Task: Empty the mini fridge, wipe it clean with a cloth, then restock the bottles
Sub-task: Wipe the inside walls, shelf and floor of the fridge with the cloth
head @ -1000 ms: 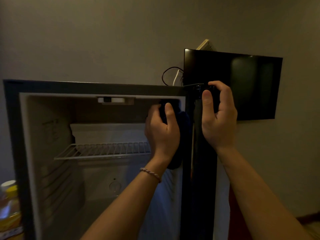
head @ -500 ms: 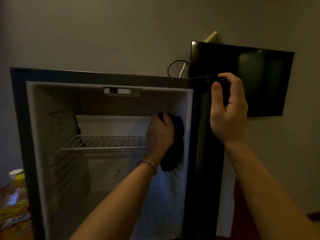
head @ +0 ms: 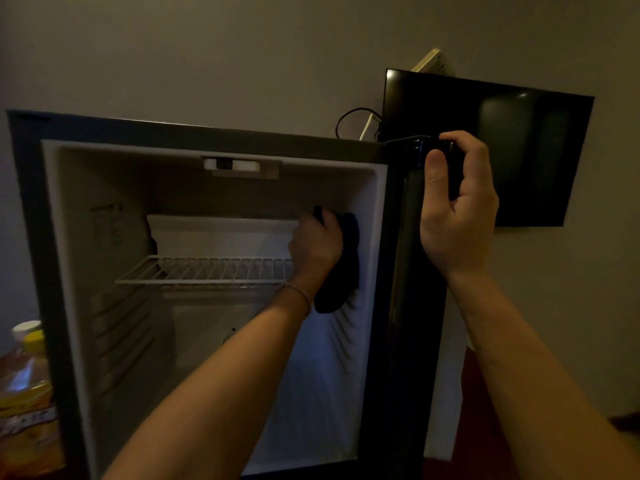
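While the mini fridge (head: 214, 341) stands open with no bottles on its wire shelf (head: 204, 270), the left hand (head: 317, 249) reaches inside and presses a dark cloth (head: 341, 265) against the right inner wall, its fingers curled round the cloth's upper part. Most of the cloth hangs below and to the right of those fingers, and its lower end falls past the wrist, which wears a thin bracelet (head: 299, 292). Just left of the fingers runs the right end of the wire shelf. The right hand (head: 457, 209) grips the top corner of the open fridge door (head: 412, 306), fingers hooked over its far side and thumb pressed on the near face. Beyond those fingers a wall-mounted television (head: 519, 150) hangs dark. Far left of both hands, outside the fridge, stand bottles (head: 26, 393) with white and yellow caps.
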`<state>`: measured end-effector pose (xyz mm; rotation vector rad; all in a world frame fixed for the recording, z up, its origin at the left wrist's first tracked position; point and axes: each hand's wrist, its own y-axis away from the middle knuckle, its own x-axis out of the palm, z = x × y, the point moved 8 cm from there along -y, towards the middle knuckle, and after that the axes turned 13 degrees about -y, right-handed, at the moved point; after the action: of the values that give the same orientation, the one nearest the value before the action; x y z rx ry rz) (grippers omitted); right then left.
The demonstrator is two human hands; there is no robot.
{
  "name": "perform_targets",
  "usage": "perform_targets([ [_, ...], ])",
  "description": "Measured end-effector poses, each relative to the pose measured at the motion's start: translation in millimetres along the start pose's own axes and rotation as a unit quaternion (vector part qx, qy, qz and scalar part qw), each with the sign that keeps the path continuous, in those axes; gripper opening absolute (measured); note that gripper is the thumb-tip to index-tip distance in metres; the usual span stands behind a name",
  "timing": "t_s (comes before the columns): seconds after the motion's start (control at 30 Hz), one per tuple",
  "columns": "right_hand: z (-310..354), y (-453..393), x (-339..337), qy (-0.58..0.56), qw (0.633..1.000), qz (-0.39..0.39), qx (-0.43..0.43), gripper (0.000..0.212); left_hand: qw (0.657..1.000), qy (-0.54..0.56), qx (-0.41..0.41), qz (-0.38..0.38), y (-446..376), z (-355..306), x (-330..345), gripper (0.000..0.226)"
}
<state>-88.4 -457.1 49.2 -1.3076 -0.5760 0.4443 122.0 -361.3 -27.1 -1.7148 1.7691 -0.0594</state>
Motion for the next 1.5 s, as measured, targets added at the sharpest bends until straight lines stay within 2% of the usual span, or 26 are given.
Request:
perform_targets([
  [0.23, 2, 0, -1, 0.007, 1.000, -0.005, -0.004, 0.035, 0.987, 0.078, 0.096, -0.098, 38, -15, -19, 0.033],
  [0.37, 2, -1, 0, 0.004, 1.000, -0.004, -0.004, 0.035, 0.981, 0.125, 0.102, -0.103, 56, -24, -32, 0.021],
  [0.5, 3, 0, -1, 0.007, 1.000, -0.008, -0.007, 0.034, 0.955, 0.171, 0.201, -0.138, 69, -48, -49, 0.016],
  [0.57, 3, -1, -2, 0.009, 1.000, -0.009, -0.008, 0.033, 0.942, 0.186, 0.225, -0.165, 65, -58, -54, 0.014],
  [0.7, 4, -1, -2, 0.008, 1.000, -0.008, -0.008, 0.032, 0.931, 0.235, 0.216, -0.179, 51, -56, -49, 0.007],
  [0.77, 4, 0, -2, 0.010, 1.000, -0.009, -0.010, 0.032, 0.932, 0.243, 0.204, -0.176, 43, -49, -43, 0.011],
  [0.83, 4, 1, -2, 0.015, 1.000, -0.009, -0.012, 0.031, 0.949, 0.230, 0.163, -0.140, 27, -42, -32, 0.014],
  [0.9, 4, 1, -1, 0.014, 1.000, -0.006, -0.010, 0.032, 0.969, 0.189, 0.122, -0.101, 7, -34, -21, 0.026],
  [1.03, 3, 0, -1, 0.011, 1.000, -0.006, -0.009, 0.033, 0.987, 0.112, 0.087, -0.078, -9, -20, -8, 0.034],
  [1.33, 3, 0, 0, 0.014, 1.000, 0.001, 0.000, 0.033, 0.993, 0.045, 0.077, -0.075, 15, -6, -8, 0.034],
  [1.5, 2, 2, 0, 0.010, 1.000, 0.004, 0.008, 0.035, 0.980, 0.113, 0.121, -0.112, 58, -11, -25, 0.025],
])
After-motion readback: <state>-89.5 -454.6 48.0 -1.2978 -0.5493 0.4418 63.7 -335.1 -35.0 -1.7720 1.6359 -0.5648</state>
